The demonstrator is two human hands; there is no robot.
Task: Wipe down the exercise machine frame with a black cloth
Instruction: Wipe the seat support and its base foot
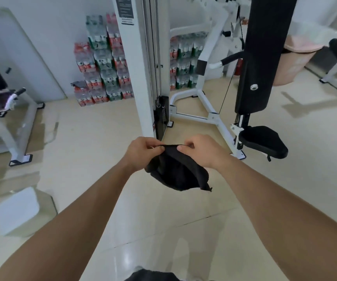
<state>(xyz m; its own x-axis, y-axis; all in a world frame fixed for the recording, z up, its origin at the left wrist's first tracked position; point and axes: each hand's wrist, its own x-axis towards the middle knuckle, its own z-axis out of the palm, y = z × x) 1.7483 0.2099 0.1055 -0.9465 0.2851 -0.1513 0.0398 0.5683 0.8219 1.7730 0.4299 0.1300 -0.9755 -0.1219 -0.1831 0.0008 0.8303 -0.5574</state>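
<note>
Forearms: both bare, reaching forward from the bottom edge over a glossy cream tile floor (163, 230).
Left hand (141, 152): its grip is pinched closed on the top edge of the cloth, at the left end.
Right hand (202, 151): its grip is pinched closed on the same top edge, just beside the left hand, thumb and fingers curled in.
Cloth (178, 171): black, held in the air between the two hands; the top edge is stretched taut, the rest hangs in loose folds below the wrists, clear of the floor and not touching the machine.
White box (17, 211): on the floor at lower left, well apart from the hands.
Frame (135, 78): white upright post of the exercise machine, straight ahead just beyond the hands, with a label near its top and black weight plates at its foot.
Seat (263, 141): black pad, right of the hands, on the white base bars.
Back pad (263, 53): long, black, upright, above the seat.
Bottle packs (102, 63): shrink-wrapped, stacked against the far wall behind the post.
Other machines: one at far left, one at far right.
</note>
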